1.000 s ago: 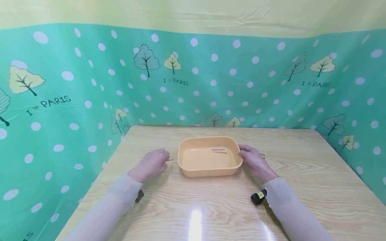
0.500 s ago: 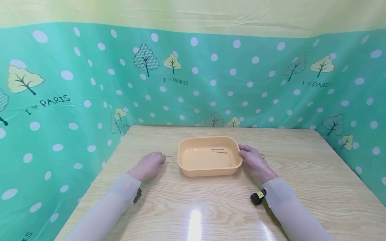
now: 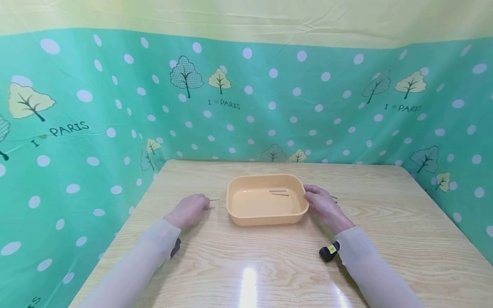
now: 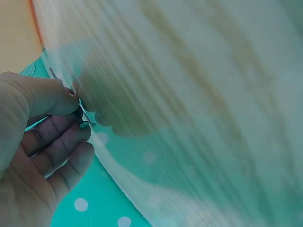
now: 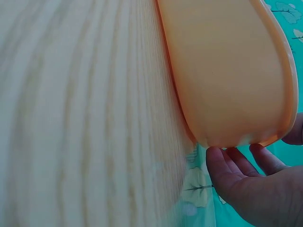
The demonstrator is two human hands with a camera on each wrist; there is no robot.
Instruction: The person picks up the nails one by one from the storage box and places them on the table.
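A pale orange plastic tray stands mid-table, with two thin dark nails lying inside it. My right hand grips the tray's right end, thumb at the rim; in the right wrist view its fingertips meet the outer wall. Left of the tray, close over the table, my left hand pinches a nail between thumb and fingers, its head showing below the thumb. A thin nail shaft pokes out past those fingers in the head view.
More nails lie on the table just behind my right hand, partly hidden by it. The wood-grain table ends at a green dotted curtain at the back and sides. Each wrist bears a small black camera.
My left hand has drawn slightly left, away from the tray, and the lower of the two nails by its fingers shows less now. The right hand and tray stay put.
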